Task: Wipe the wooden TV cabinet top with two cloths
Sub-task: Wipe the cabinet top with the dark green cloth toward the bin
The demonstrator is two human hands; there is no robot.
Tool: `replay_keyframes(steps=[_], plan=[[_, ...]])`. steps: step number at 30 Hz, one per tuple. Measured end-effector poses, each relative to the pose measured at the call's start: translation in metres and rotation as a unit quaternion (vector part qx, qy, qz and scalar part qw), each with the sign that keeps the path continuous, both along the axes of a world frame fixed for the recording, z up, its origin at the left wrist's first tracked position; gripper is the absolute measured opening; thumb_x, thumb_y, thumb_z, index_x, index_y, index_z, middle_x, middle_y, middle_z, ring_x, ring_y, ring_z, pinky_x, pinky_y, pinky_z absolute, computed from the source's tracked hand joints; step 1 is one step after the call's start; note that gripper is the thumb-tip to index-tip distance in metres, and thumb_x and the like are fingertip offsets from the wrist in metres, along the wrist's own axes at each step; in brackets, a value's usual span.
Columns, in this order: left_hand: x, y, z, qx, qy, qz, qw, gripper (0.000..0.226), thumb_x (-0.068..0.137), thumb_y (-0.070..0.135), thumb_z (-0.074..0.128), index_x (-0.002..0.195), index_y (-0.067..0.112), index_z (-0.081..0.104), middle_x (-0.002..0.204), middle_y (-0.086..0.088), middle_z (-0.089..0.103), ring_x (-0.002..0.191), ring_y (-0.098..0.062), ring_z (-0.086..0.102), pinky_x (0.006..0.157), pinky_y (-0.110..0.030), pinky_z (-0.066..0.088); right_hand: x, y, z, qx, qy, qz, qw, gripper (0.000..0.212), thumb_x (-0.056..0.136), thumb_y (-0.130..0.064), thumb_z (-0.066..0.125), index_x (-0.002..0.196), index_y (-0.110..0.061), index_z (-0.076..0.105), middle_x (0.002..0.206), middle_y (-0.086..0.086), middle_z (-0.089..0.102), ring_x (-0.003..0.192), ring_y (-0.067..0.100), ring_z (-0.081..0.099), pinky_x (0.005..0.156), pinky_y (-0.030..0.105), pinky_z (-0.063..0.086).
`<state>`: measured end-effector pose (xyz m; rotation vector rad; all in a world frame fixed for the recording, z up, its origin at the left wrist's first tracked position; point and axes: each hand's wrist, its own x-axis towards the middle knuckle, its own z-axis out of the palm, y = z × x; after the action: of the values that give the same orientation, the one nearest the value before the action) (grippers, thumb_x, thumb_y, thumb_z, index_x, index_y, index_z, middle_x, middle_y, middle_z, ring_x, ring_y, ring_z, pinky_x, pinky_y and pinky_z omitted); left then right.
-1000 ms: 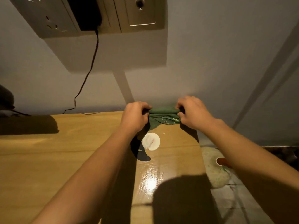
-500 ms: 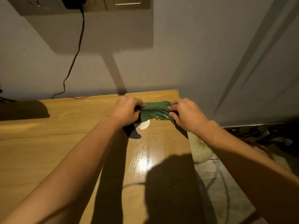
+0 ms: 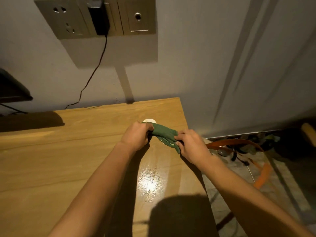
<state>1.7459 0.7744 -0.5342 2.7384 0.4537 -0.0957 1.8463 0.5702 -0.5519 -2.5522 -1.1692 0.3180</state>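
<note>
Head view, sole cam. We found both hands over the right end of the wooden cabinet top (image 3: 68, 151), with one green cloth (image 3: 164, 133) bunched into a roll between them. The left hand (image 3: 136, 135) had its fingers curled round the cloth's far end. The right hand (image 3: 191, 146) pinched the near end, thumb and fingertips on the fabric. The cloth sat approx. at the surface, but contact w/ the wood couldn't be confirmed. A small white disc (image 3: 149, 120) lay on the top just behind the left hand, partly hidden. No 2nd cloth was in view. A black adapter (image 3: 99, 19) sat in the wall socket panel (image 3: 136, 16), and its cable (image 3: 92, 74) dropped to the top's back edge.

Risks, in our judgement:
- A roll this tight would give poor coverage when wiping.
- A sweep could knock the disc off the right edge.
- A stroke along the back edge could snag the cable.
</note>
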Motion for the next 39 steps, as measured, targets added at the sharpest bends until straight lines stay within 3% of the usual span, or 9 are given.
replay_keyframes(steps=[9,16,22,25,32,39], plan=[[-0.020,-0.015,0.003,-0.006,-0.012,-0.009,1.000,0.037,0.089,0.006,0.058,0.123,0.018,0.065,0.118,-0.009,0.070,0.103,-0.032,0.065,0.089,-0.043,0.054,-0.009,-0.020,-0.002,0.020,0.010,0.013,1.000,0.026,0.092,-0.021,0.065,0.117,-0.017,0.071,0.119,0.001,0.064,0.110,0.021,0.055,0.092,0.030,0.043],[-0.031,-0.028,-0.002,-0.016,-0.025,-0.006,1.000,0.030,0.090,0.010,0.059,0.118,0.017,0.065,0.103,-0.014,0.071,0.091,-0.035,0.065,0.073,-0.041,0.055,-0.008,-0.033,0.003,0.011,0.021,0.040,0.999,0.027,0.090,-0.020,0.067,0.116,-0.018,0.072,0.122,0.003,0.065,0.114,0.021,0.056,0.101,0.029,0.039],[-0.046,-0.045,-0.003,-0.030,-0.034,-0.014,0.999,0.031,0.088,0.009,0.058,0.117,0.017,0.066,0.101,-0.011,0.072,0.087,-0.034,0.066,0.073,-0.040,0.054,-0.016,-0.052,0.008,0.016,0.031,0.046,0.998,0.025,0.087,-0.013,0.069,0.112,-0.014,0.074,0.119,0.005,0.067,0.112,0.023,0.057,0.100,0.019,0.033],[-0.056,-0.052,-0.005,-0.040,-0.043,-0.012,0.998,0.030,0.088,0.008,0.058,0.116,0.017,0.066,0.096,-0.013,0.073,0.081,-0.034,0.066,0.068,-0.036,0.051,-0.023,-0.060,0.008,0.020,0.033,0.038,0.999,0.025,0.088,-0.013,0.069,0.113,-0.014,0.074,0.121,0.004,0.066,0.114,0.022,0.056,0.098,0.014,0.027],[-0.081,-0.074,-0.006,-0.054,-0.035,-0.019,0.998,0.031,0.089,0.010,0.057,0.118,0.017,0.065,0.099,-0.017,0.072,0.085,-0.039,0.065,0.074,-0.041,0.054,-0.066,-0.089,0.008,0.040,0.045,0.000,0.998,0.025,0.090,-0.012,0.067,0.114,-0.011,0.073,0.121,0.006,0.065,0.112,0.025,0.055,0.098,0.022,0.036],[-0.123,-0.103,-0.001,-0.053,-0.050,-0.055,0.996,0.027,0.088,0.007,0.059,0.112,0.015,0.068,0.095,-0.016,0.072,0.080,-0.039,0.065,0.068,-0.038,0.051,-0.130,-0.125,0.006,0.059,0.052,-0.052,0.996,0.026,0.090,-0.011,0.067,0.115,-0.010,0.073,0.118,0.007,0.064,0.110,0.024,0.052,0.094,0.015,0.030]])
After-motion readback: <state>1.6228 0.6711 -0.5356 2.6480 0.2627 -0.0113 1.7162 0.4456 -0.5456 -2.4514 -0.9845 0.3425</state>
